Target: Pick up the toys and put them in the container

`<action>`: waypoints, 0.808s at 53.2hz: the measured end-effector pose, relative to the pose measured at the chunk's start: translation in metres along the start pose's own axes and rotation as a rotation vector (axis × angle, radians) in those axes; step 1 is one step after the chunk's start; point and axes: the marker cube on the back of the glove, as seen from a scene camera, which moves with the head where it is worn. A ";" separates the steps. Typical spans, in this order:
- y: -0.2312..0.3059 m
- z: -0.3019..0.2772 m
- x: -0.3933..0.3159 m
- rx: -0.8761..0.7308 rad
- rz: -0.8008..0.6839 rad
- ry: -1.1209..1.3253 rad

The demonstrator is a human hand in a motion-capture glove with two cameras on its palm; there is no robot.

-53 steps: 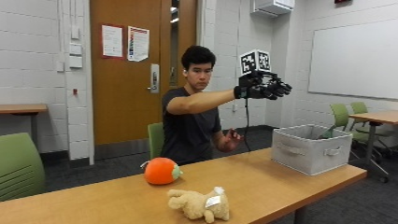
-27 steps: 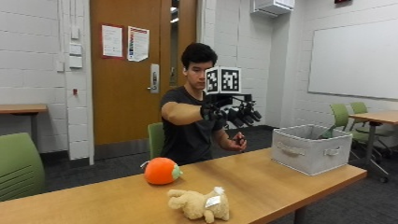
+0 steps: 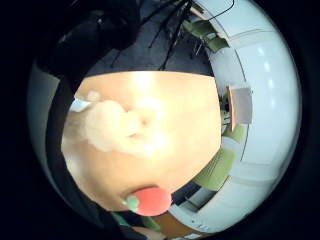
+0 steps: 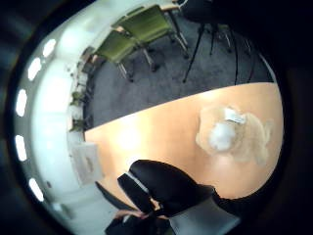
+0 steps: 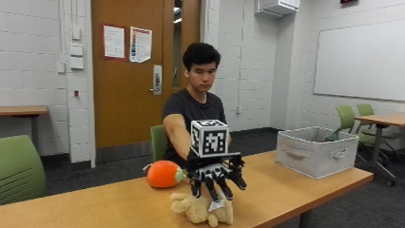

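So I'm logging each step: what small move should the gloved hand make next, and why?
Probably lower onto the tan plush toy and close the fingers round it: the gloved right hand hovers just above it, fingers spread and empty, with the toy on the table.

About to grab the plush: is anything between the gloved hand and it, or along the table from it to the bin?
Nothing visible. The hand hangs just above the plush with fingers spread, and the table toward the bin is bare. The orange toy sits off to the other side.
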 end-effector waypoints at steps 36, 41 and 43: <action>0.007 0.086 0.014 -0.240 0.032 0.075; 0.009 0.082 0.012 -0.193 0.029 0.050; 0.010 0.080 0.011 -0.173 0.028 0.039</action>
